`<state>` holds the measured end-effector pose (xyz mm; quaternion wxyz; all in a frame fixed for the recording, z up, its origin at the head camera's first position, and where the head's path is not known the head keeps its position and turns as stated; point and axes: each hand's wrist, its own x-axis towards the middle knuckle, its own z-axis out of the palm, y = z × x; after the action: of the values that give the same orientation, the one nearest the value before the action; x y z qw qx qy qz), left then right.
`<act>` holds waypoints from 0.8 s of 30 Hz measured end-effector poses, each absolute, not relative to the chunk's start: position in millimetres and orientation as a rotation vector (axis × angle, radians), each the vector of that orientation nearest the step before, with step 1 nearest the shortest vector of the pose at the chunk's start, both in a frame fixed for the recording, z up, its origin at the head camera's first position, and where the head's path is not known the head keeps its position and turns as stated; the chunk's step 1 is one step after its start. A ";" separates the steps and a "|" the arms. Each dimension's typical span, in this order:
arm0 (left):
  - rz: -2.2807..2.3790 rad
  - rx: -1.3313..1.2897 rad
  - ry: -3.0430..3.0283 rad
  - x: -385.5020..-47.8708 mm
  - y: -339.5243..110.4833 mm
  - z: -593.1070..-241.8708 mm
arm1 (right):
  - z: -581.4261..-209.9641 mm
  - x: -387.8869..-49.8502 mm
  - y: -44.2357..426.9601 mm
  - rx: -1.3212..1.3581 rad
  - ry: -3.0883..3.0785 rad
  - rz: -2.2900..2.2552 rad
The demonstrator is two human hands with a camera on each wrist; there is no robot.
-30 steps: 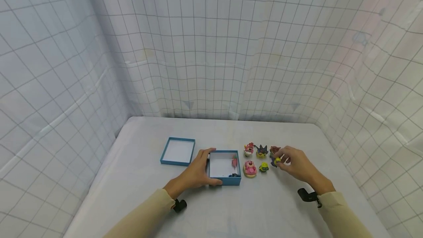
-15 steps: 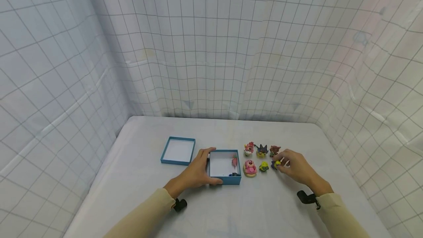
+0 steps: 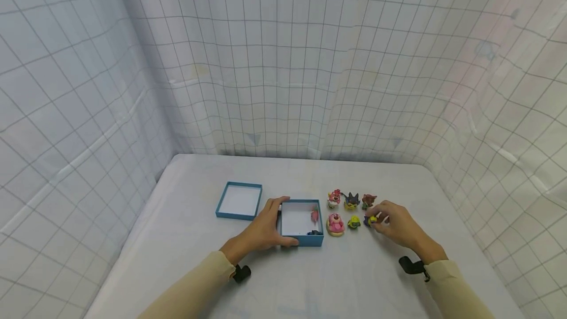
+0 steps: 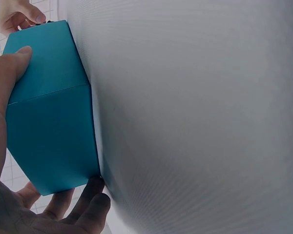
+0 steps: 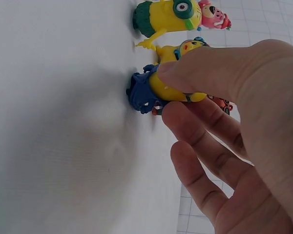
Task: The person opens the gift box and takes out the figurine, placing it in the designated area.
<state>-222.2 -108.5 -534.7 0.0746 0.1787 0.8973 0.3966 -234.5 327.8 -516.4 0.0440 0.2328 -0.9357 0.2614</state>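
Observation:
My left hand [image 3: 266, 230] grips the open blue box [image 3: 308, 241] from its left side, thumb on the front wall and fingers at the back. In the left wrist view the box [image 4: 53, 136] sits on the white surface. A small pink figurine [image 3: 314, 216] and a dark one [image 3: 315, 233] lie inside, along its right side. My right hand [image 3: 397, 224] pinches a yellow-and-blue minion figurine [image 5: 142, 92] between thumb and fingers. That figurine stands at or just above the table, its blue base down; exact contact is hard to tell.
Left of the box lies its blue-rimmed lid [image 3: 239, 201], white inside up. Between box and right hand stand a pink bear [image 3: 335, 224] and a yellow-green minion [image 3: 354, 222]. Behind them are a red-and-white figurine [image 3: 334, 199], a dark-eared yellow one [image 3: 352, 201] and a brown one [image 3: 368, 201].
My right hand has lowered the minion figurine slightly toward the table, in front of the brown figurine, which shows more fully now. The left hand and box hold their place.

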 end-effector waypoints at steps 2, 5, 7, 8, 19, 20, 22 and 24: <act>1.191 0.534 2.691 -222.3 -108.4 -534.2 | -516.0 -233.6 328.4 0.719 -2.858 0.806; 1.191 0.531 2.687 -222.1 -108.3 -533.7 | -516.7 -233.1 329.9 0.732 -2.846 0.813; 1.191 0.530 2.686 -222.3 -108.2 -534.0 | -516.3 -232.5 330.5 0.739 -2.840 0.816; 1.187 0.530 2.689 -222.4 -108.1 -534.2 | -516.3 -232.5 330.5 0.737 -2.837 0.815; 1.174 0.532 2.692 -221.6 -108.0 -534.6 | -512.5 -230.1 329.6 0.735 -2.801 0.780; 1.176 0.532 2.692 -221.5 -108.0 -534.6 | -511.8 -229.8 328.7 0.740 -2.787 0.772; 1.183 0.536 2.690 -221.5 -108.0 -534.5 | -509.9 -229.0 326.5 0.743 -2.756 0.752; 1.188 0.541 2.691 -221.6 -108.0 -534.4 | -506.8 -228.2 323.6 0.744 -2.729 0.732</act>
<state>-221.6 -108.0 -534.4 0.0752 0.1802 0.8972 0.3960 -228.2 323.6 -506.8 0.1095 0.2530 -0.9284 0.2491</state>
